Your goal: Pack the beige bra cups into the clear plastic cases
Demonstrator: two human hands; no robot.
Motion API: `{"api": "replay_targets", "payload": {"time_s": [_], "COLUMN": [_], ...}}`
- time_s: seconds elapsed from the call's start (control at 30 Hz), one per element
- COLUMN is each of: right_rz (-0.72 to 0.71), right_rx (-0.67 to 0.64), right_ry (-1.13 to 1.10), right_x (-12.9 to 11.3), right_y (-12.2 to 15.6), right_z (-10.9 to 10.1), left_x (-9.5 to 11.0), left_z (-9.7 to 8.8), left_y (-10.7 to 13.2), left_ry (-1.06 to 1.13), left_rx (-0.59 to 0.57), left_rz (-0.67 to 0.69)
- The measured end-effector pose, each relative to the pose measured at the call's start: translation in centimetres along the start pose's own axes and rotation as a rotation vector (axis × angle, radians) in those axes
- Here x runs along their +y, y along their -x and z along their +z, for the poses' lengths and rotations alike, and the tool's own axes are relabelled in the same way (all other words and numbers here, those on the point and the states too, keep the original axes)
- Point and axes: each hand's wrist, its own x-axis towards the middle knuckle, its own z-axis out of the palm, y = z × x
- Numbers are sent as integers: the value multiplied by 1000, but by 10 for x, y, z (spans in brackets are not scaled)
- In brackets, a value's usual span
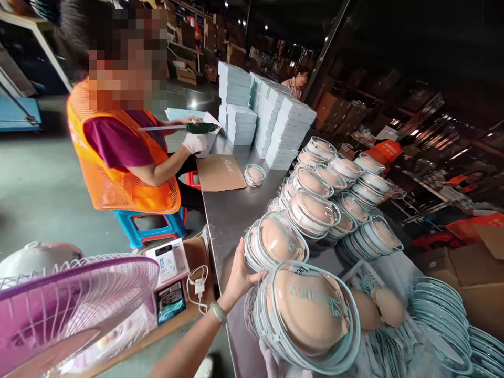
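My left hand [238, 277], bare and with a pale bracelet at the wrist, reaches to the side of a stack of clear cases [280, 244] holding beige moulded cups. Its fingers are stretched out along that stack, with the thumb apart. Close to me a larger-looking, tilted stack of the same cases [315, 315] has pale blue rims and lettering on the top cup. Below it, a whitish patch at the bottom edge may be my gloved right hand, but its fingers cannot be made out.
More case stacks [315, 210] fill the table's middle. Empty-looking clear cases [439, 320] and loose beige cups [388, 307] lie right. White boxes [283, 121] stand behind. A co-worker in an orange vest [118, 184] holds a green-handled tool [200, 127]. A purple fan [79, 294] is left.
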Motion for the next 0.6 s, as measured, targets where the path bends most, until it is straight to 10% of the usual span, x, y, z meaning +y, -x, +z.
{"api": "replay_targets", "payload": {"time_s": [0.6], "right_rz": [-38], "right_rx": [427], "right_ry": [-681], "right_x": [-6], "right_y": [-204], "right_z": [-17], "left_x": [-37], "left_z": [-84], "left_y": [-172], "left_ry": [-128], "left_rx": [37], "left_rz": [4]}}
